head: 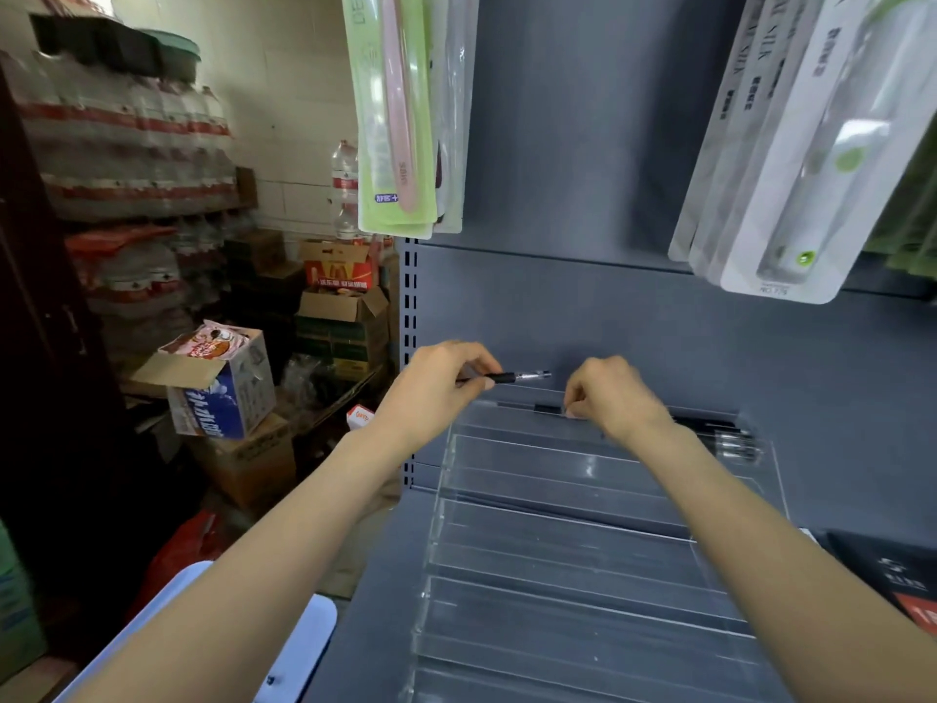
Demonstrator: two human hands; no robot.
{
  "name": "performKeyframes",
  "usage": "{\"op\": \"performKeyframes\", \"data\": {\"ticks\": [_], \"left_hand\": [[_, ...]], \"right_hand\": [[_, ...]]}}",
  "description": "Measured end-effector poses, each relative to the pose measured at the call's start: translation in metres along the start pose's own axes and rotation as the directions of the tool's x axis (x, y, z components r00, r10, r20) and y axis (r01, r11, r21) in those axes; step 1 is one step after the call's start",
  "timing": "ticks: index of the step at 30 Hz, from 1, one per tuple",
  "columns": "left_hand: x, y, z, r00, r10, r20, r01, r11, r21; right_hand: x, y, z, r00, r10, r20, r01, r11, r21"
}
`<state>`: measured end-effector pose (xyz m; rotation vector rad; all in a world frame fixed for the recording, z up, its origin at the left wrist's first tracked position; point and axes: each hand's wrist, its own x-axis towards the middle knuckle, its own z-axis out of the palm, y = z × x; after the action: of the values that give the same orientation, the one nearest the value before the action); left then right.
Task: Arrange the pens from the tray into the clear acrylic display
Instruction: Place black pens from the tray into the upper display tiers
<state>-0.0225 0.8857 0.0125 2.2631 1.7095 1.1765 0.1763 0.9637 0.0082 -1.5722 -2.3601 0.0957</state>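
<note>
A clear acrylic display with stepped rows sits on a grey shelf. My left hand holds a black pen with a clear tip level, just above the display's top row. My right hand rests at the top row, its fingers pinched on a second black pen that lies in that row. Several black pens lie in the top row to the right, partly hidden by my right wrist. The tray is not visible.
Packaged toothbrushes hang above at left and more packs at upper right. A black box sits right of the display. Cardboard boxes and stacked water bottles fill the floor and wall at left.
</note>
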Motion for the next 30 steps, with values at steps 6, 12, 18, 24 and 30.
{"op": "performKeyframes", "data": {"ticks": [6,12,18,24,30], "left_hand": [[0.003,0.001,0.006,0.998,0.054,0.036,-0.053,0.998,-0.035],[0.007,0.009,0.012,0.994,0.085,-0.062,-0.083,0.996,0.037],[-0.003,-0.023,0.004,0.954,-0.300,-0.017,0.299,0.954,-0.028],[-0.010,-0.030,0.007,0.926,-0.322,0.196,0.359,0.912,-0.199],[-0.011,-0.035,0.010,0.928,-0.311,0.206,0.348,0.919,-0.183]], "right_hand": [[-0.025,0.001,-0.016,0.974,0.075,-0.213,0.064,0.813,0.579],[-0.040,0.000,-0.019,0.982,0.014,-0.187,0.119,0.726,0.678],[-0.043,0.020,-0.015,0.965,0.164,-0.204,-0.006,0.795,0.607],[-0.034,0.005,-0.010,0.983,0.113,-0.142,-0.046,0.912,0.408],[-0.019,0.000,-0.008,0.995,0.080,-0.066,-0.058,0.957,0.284]]}}
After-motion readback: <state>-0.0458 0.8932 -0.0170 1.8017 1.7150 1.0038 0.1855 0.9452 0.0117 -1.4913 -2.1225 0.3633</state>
